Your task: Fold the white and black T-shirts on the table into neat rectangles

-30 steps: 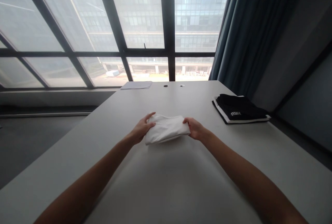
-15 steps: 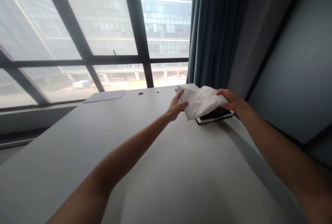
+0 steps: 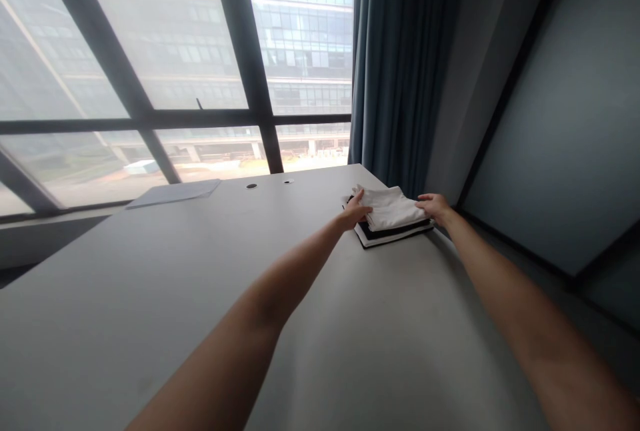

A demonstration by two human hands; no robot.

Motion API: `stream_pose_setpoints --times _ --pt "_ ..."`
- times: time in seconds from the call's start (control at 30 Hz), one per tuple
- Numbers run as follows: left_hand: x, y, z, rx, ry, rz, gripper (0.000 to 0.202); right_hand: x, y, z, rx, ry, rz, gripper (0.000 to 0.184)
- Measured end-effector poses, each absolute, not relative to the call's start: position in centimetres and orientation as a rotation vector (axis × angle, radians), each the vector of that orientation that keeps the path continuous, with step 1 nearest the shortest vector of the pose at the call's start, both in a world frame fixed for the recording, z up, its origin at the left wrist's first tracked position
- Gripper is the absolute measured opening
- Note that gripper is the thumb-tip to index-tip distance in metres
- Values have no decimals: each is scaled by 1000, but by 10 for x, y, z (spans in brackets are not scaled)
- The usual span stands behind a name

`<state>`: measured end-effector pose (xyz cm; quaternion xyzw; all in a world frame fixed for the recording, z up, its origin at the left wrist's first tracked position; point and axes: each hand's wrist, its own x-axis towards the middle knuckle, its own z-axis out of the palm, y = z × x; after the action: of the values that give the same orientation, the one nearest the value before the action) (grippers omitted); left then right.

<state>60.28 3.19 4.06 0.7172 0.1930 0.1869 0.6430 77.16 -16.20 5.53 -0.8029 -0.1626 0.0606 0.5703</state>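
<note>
A folded white garment point(image 3: 391, 208) lies on top of a stack of folded clothes point(image 3: 387, 232), black over white, at the far right of the grey table point(image 3: 200, 298). My left hand point(image 3: 354, 211) grips the white garment's left edge, fingers curled on it. On the garment's right edge sits my right hand point(image 3: 434, 206), fingers closed against the cloth. Both arms reach far out over the table.
A sheet of paper point(image 3: 173, 192) lies at the table's far edge by the window, near two small round holes point(image 3: 251, 186). A dark blue curtain point(image 3: 400, 64) hangs behind the stack. A grey wall runs along the table's right side.
Both hands carried the white garment from the table's middle to the right and set it down on the black folded stack. The view swung right with them.
</note>
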Motion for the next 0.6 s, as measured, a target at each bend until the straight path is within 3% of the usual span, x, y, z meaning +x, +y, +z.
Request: stream_pose_setpoints --times 0.3,0.47,0.6 --pt "607 32 47 2009 633 497 89 764 -155 48 -2217 -586 -205 25" --pt "598 39 59 2242 759 582 71 715 -119 55 -2277 -894 -372 46" --pt "566 58 61 2372 829 619 67 671 -87 54 -2393 -1364 -168 55"
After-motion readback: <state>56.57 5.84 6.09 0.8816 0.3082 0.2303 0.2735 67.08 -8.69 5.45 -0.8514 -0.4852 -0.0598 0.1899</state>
